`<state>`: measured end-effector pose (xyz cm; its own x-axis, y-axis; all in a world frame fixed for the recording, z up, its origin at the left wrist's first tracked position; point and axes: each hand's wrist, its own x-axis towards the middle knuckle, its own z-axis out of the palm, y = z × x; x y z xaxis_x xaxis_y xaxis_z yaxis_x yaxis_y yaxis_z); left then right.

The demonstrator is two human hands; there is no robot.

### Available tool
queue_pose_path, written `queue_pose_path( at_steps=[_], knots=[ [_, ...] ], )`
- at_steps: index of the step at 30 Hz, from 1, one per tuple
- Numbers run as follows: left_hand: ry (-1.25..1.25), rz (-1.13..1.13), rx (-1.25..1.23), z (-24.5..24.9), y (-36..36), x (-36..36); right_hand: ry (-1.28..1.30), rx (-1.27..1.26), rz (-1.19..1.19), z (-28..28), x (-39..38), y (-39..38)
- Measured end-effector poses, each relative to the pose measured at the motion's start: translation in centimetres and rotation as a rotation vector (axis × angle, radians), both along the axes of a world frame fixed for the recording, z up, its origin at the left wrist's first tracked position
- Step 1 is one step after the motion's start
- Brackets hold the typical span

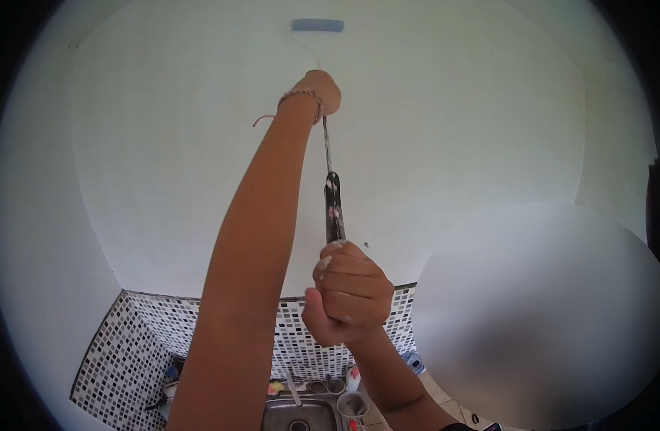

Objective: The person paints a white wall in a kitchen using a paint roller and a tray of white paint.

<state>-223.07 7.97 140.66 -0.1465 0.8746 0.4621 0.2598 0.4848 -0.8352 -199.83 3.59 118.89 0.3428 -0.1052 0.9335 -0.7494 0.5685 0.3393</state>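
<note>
A paint roller with a blue-grey sleeve lies level against the pale wall at the top of the view. My left hand, with a braided cord round its wrist, is closed high on the roller's thin metal rod. Lower down, my right hand wraps round the black handle, which has pinkish-white paint marks. Whitish smears show on the right hand's fingers. My left forearm crosses in front of the wall, and the left fingers are mostly hidden behind the hand.
Black, grey and white mosaic tiles line the lower wall. Below is a metal sink with a tap. A grey container and other small items stand on the counter. A large blurred oval covers the lower right.
</note>
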Motion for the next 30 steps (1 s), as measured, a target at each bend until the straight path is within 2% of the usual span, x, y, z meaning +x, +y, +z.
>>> queue_pose_path(
  at_steps=[1,3,4,5,6,7,9,12,13,15,17,19,22,24,25,27,30],
  knots=[
    [-0.108,-0.106,0.102,-0.9,0.5,-0.3,-0.027,-0.004,-0.019,-0.6,0.5,0.5],
    [-0.231,-0.080,0.040,-3.5,0.0,3.1,-0.236,-0.116,-0.062,-3.1,3.5,0.1],
    [-0.344,-0.067,0.113,-6.7,1.1,3.1,-0.358,-0.130,-0.093,-4.6,5.7,0.2],
    [-0.451,-0.056,0.192,-9.9,2.3,2.9,-0.366,-0.146,-0.071,-6.3,6.7,0.2],
    [-0.697,-0.082,0.406,-11.8,2.1,4.0,-0.373,-0.163,-0.049,-8.1,7.8,0.3],
    [-0.909,-0.139,0.650,-13.6,1.8,5.2,-0.277,-0.187,0.027,-9.0,7.8,0.2],
    [-1.005,-0.088,0.615,-12.5,-0.7,9.8,-0.229,-0.235,0.037,-8.6,7.9,-0.1],
    [-0.533,-0.101,0.234,-8.9,1.0,4.9,-0.279,-0.226,0.015,-6.3,7.1,0.3],
    [-0.545,-0.032,0.235,-6.5,0.4,5.0,-0.321,-0.210,0.003,-5.1,6.5,0.5],
    [-0.564,0.110,0.229,-1.8,-0.8,5.5,-0.204,-0.157,0.044,-1.7,4.3,0.4],
    [-0.572,0.079,0.266,-1.5,-0.5,6.0,-0.165,-0.127,0.065,-0.4,4.4,0.5],
    [-0.605,0.060,0.287,-3.3,-0.1,6.4,-0.233,-0.139,0.072,-0.5,6.4,0.5],
    [-0.704,0.065,0.372,-6.3,0.4,8.4,-0.297,-0.197,0.109,-3.8,9.7,0.1],
    [-0.880,0.120,0.523,-8.5,-0.2,11.5,-0.302,-0.258,0.101,-4.8,10.4,-0.5],
    [-1.165,0.103,0.588,-7.7,-0.6,12.2,-0.338,-0.290,0.081,-4.9,10.8,-0.9],
    [-0.809,0.156,0.338,-6.9,-1.0,11.6,-0.297,-0.361,0.074,-3.5,11.3,-2.1],
    [-0.543,0.151,0.165,-5.1,-0.4,9.0,-0.271,-0.163,0.117,-1.0,11.2,-0.4]
  ],
)
